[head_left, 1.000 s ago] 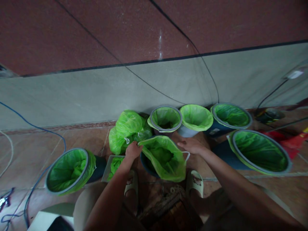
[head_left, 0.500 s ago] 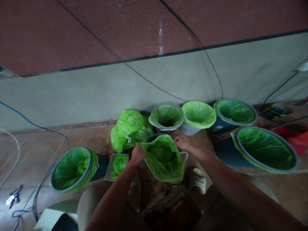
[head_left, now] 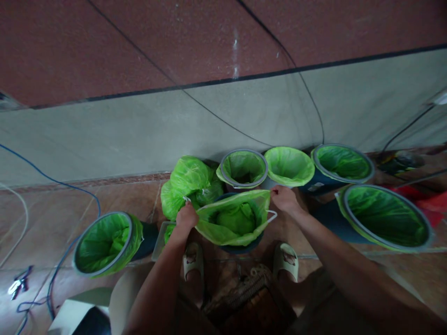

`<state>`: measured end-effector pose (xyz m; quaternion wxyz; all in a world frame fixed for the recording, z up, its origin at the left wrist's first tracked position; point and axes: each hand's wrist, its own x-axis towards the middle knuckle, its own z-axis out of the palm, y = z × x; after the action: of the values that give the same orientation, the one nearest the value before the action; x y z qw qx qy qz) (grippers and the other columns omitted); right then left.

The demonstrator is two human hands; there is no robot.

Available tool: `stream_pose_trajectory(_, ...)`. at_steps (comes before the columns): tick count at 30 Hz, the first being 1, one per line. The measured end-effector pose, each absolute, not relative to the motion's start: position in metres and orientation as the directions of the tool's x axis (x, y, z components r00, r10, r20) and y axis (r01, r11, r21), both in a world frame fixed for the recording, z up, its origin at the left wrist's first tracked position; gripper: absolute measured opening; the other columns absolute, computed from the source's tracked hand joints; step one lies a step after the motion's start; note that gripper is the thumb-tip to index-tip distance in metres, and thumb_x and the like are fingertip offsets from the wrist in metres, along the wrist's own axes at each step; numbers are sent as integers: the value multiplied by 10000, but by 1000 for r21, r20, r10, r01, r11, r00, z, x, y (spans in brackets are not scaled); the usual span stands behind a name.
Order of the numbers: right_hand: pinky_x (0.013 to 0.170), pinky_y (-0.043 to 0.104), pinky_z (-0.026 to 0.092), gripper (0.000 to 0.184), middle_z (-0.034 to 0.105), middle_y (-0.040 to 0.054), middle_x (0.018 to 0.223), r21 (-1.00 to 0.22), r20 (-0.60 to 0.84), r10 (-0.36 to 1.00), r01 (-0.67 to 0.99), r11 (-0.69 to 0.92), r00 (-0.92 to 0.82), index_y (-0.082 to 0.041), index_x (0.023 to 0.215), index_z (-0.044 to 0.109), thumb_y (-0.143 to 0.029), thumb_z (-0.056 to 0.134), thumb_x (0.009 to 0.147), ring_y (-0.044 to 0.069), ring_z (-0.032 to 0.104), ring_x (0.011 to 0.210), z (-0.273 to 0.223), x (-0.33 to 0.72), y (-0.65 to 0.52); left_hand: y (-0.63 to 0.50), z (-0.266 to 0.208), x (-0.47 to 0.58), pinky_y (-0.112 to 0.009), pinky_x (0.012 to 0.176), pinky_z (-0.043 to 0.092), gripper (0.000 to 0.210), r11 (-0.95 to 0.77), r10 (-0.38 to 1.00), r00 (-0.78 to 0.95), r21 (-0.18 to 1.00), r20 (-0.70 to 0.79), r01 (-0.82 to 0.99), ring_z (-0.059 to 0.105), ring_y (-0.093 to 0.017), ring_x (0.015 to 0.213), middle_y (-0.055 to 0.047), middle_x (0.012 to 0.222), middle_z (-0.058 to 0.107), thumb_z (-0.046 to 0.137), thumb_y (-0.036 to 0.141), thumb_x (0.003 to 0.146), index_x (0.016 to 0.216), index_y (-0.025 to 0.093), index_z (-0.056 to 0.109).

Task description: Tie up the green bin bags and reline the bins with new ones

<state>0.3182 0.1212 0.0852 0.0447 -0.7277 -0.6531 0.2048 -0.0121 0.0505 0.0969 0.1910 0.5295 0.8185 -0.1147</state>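
A green bin liner (head_left: 220, 236) is stretched wide across a dark blue bin (head_left: 240, 249) between my feet. My left hand (head_left: 187, 216) is closed on the liner's left edge, and my right hand (head_left: 284, 198) pinches its right edge near a white drawstring loop (head_left: 272, 216). Crumpled green plastic (head_left: 237, 218) shows inside the liner. Most of the bin is hidden beneath it. Just beyond my left hand lie tied green bags (head_left: 190, 177). Partly behind my left forearm sits a clear tray (head_left: 159, 242) with green plastic in it.
Lined bins stand around: a grey-rimmed bin (head_left: 243, 151), a white bin (head_left: 289, 181), two dark blue bins to the right (head_left: 387, 216), and one at left (head_left: 131, 232). Blue cable (head_left: 52, 286) and keys (head_left: 20, 282) lie on the left floor. A wall (head_left: 139, 135) runs behind.
My hands have moved apart, pulling the liner's mouth into a wider, flatter opening. Its near edge has risen, uncovering the bin's front, and the crumpled plastic inside shows more clearly.
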Motion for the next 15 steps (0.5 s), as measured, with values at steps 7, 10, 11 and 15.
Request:
stream_pose_trajectory(7,812,383,483,314,696,204,1067,-253,-327,944,957,-143,54,-132,1021,721,-203,455,871,319,659,1010,73,320,118,44,85,-6,-343,922,497,370,332,850,-283,36,-444,943,629,-285,1129,-200,1157,672,437,79,842,1168,68,612)
stream_pose_trajectory(10,790,377,483,275,702,201,1032,-294,-365,931,949,-111,-4,-163,1017,714,-256,494,881,331,667,989,76,315,115,44,82,-2,-352,924,498,357,331,851,-272,57,-450,942,631,-293,1123,-178,1163,681,480,139,847,1173,102,622)
stream_pose_trajectory(11,784,376,482,273,702,204,1025,-312,-375,926,945,-93,-32,-162,1015,710,-282,500,887,336,667,986,76,313,115,44,81,-1,-346,933,493,363,329,853,-266,65,-450,942,627,-287,1130,-166,1174,681,502,167,849,1189,115,617)
stream_pose_trajectory(15,770,377,480,306,707,197,1004,-369,-354,929,929,-33,-107,-167,1007,694,-367,485,908,340,663,978,66,316,115,47,76,4,-290,983,454,448,279,887,-201,135,-417,951,606,-234,1162,-113,1230,666,569,306,857,1282,164,568)
